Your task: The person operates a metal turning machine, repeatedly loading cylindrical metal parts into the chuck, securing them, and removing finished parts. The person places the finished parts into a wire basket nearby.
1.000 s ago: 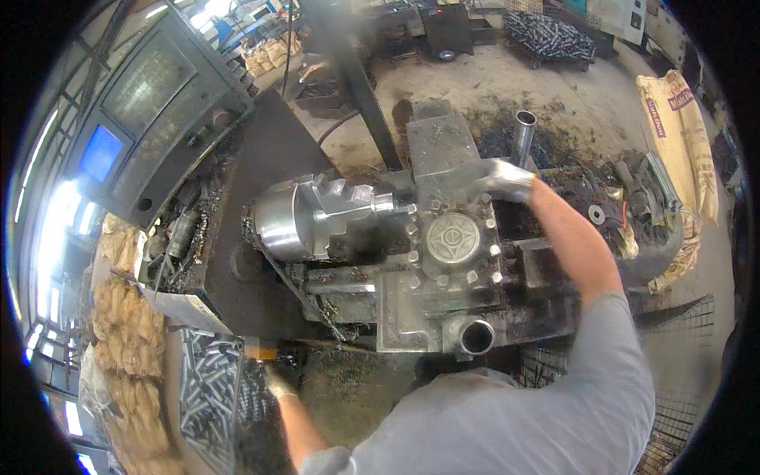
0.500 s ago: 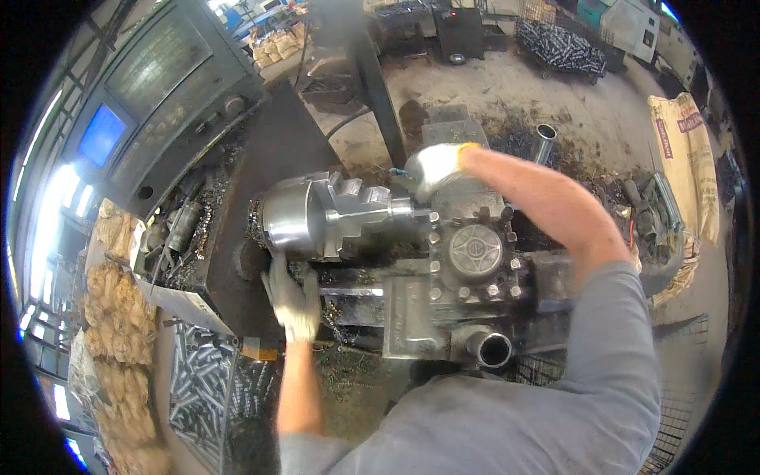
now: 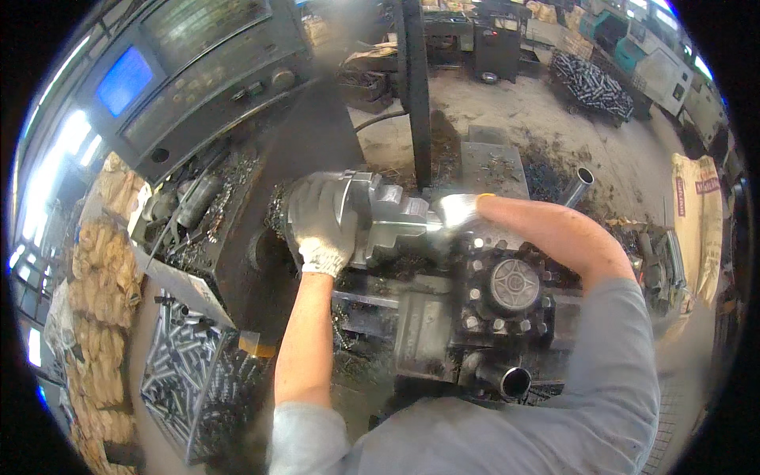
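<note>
A round metal lathe chuck (image 3: 360, 184) with stepped jaws (image 3: 388, 198) clamps a short shiny metal shaft (image 3: 408, 234). My left hand (image 3: 321, 218), in a grey and white glove, lies against the chuck's curved side with its fingers stretched over it. At the shaft's free end is my right hand (image 3: 457, 210), in a white glove, its fingers curled around that end and partly hidden. Just to the near right of this hand stands the tool post (image 3: 514, 285), a dark block ringed with square-headed bolts.
A metal tube (image 3: 580, 184) leans beyond the tool post, and a tube end (image 3: 516, 382) juts out nearer me. At the lower left, a bin (image 3: 190, 431) holds many metal tubes beside stacked sacks (image 3: 99, 317). A loaded cart (image 3: 590, 87) stands at the far right.
My left hand has come up from below the chuck and now rests on its side. My right hand has come down onto the shaft's end. The whole view has shifted.
</note>
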Demonstrator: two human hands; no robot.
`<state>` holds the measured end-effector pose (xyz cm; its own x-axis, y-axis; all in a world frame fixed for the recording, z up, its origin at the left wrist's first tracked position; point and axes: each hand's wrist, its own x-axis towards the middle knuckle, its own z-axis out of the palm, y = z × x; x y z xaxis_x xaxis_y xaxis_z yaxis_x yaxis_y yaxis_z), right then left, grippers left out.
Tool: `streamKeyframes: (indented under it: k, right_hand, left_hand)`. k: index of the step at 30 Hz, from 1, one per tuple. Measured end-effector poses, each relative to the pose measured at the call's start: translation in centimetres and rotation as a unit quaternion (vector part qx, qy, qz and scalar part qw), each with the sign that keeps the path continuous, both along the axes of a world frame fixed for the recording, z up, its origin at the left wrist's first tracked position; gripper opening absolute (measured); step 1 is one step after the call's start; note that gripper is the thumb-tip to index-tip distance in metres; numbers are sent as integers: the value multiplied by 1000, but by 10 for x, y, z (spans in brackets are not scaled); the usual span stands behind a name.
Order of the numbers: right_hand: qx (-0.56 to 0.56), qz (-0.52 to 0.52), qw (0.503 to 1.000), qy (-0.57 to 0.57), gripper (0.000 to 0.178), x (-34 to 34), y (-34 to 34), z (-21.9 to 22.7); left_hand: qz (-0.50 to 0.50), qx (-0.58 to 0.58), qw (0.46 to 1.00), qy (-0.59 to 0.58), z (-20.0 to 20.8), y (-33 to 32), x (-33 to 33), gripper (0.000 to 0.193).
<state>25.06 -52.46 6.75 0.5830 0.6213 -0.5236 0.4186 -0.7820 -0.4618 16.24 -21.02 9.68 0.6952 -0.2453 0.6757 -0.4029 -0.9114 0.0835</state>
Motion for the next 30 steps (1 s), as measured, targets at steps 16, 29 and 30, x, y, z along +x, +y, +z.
streamKeyframes:
  k: [16,29,30]
  right_hand:
    - [14,-243,804,-543,62,-281,41,166]
    - [151,-476,866,22,70,-398,87,-123]
    - [147,-460,876,-8,66,-405,82,-134]
  left_hand:
    - [-133,-183,971,82,1,-12,-79,88]
    - [-147,-639,431,619,-147,-39,-233,53]
    - [-135,-668,400,613,-149,-39,-239,49]
